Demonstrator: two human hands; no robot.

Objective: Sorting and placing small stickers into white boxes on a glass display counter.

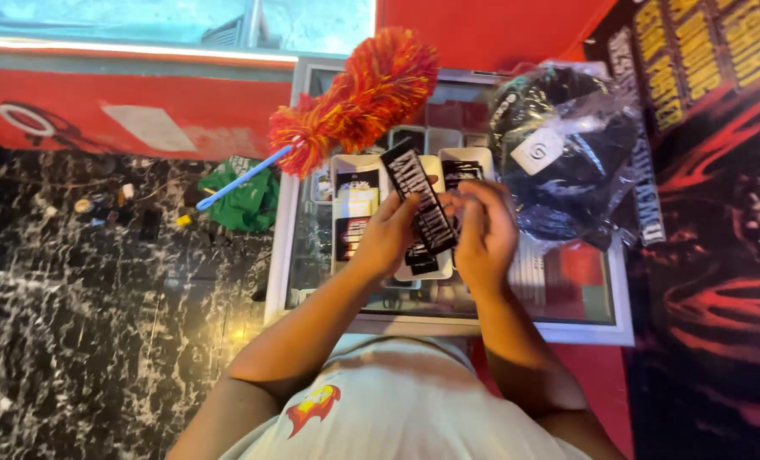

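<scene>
**Desk:** What surrounds the hands?

**Photographer:** Seen from above, the left hand (386,234) and right hand (485,232) are both closed on a long black packet with white lettering (420,198), held tilted just above a glass-topped display case (597,328). Under the hands sit shallow white trays (350,163) stocked with more dark packets. A red-and-orange feather duster (359,95) with a blue handle (242,178) lies across the case's far left corner, its head near the trays. On the far right of the glass rests a clear plastic bag of dark goods (572,149), just beside the right hand.

**Desk:** And the surface, the room?

**Photographer:** The case has a pale frame and shows further stock beneath the glass. Left of it runs a black marble floor with white veins (99,341), where a crumpled green cloth (245,198) lies near the handle, along with small scattered bits too tiny to identify. A red wall (73,111) runs behind, and a dark poster with red and yellow print (721,213) fills the right side.

**Desk:** Room to move?

**Photographer:** The near edge of the case meets the person's white shirt (397,400). The bag crowds the right, the duster the far left; the glass nearest the body, on both sides of the forearms, lies open.
</scene>
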